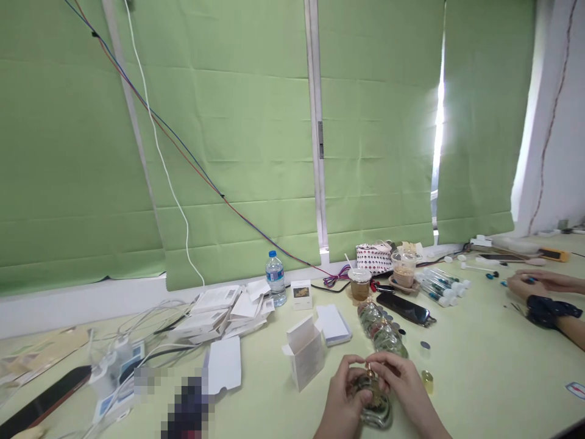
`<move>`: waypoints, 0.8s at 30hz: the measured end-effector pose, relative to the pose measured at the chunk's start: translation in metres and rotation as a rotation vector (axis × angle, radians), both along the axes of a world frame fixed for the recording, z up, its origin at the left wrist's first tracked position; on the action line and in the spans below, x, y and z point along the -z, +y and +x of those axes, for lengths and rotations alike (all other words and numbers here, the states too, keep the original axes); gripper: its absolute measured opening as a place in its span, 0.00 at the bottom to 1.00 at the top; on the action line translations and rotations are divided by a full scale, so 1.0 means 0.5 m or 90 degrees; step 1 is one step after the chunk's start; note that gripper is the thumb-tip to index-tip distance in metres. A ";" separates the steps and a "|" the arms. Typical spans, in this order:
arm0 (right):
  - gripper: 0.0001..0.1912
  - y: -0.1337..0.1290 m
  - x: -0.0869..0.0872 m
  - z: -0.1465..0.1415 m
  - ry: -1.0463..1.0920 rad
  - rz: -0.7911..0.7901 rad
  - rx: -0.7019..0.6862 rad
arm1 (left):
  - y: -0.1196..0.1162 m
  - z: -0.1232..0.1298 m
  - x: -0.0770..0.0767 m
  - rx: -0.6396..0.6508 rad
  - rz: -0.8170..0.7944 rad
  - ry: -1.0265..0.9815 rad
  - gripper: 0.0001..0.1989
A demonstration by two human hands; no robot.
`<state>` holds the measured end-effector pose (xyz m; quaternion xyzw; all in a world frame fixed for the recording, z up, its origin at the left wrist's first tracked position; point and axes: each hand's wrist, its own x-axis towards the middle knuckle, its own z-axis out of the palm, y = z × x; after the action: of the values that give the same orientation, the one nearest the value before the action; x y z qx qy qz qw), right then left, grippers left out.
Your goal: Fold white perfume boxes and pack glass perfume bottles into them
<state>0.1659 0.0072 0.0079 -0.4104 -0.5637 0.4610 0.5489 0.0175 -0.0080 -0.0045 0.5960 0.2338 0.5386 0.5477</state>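
Observation:
A clear glass perfume bottle (pixel 377 417) with a gold-coloured neck stands low in front of me. My left hand (pixel 343 395) is closed around its left side, thumb on the glass front. The fingers of my right hand (pixel 402 381) are closed at the gold neck, where the fingertips of both hands meet. Just behind my hands is a row of similar glass bottles (pixel 387 339). A gold cap (pixel 427 381) lies to the right of my right hand, and a silver cap (pixel 425 346) lies farther back. Left of my left hand stands an open white box (pixel 305 353).
Flattened white cartons (pixel 208 314), a water bottle (pixel 275 279) and tangled white cables (pixel 119 353) are at left. Drink cups (pixel 359 285), a phone (pixel 406 309) and several clear tubes (pixel 439 285) lie behind. Another person's hands (pixel 532 285) work at far right.

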 end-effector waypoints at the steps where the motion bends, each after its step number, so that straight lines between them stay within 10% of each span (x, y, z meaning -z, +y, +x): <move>1: 0.12 -0.002 -0.001 -0.001 -0.008 0.010 0.000 | -0.001 0.000 -0.001 0.001 0.005 0.000 0.27; 16: 0.12 -0.037 0.010 0.010 -0.181 0.192 0.075 | 0.016 -0.013 0.031 -0.033 0.022 0.070 0.28; 24: 0.18 -0.037 0.047 0.113 -0.363 0.172 0.373 | 0.014 -0.007 0.026 -0.052 0.010 0.091 0.24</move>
<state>0.2222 -0.0111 -0.0154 -0.5884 -0.6079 0.0757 0.5278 0.0140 -0.0010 -0.0173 0.6271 0.2920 0.5184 0.5028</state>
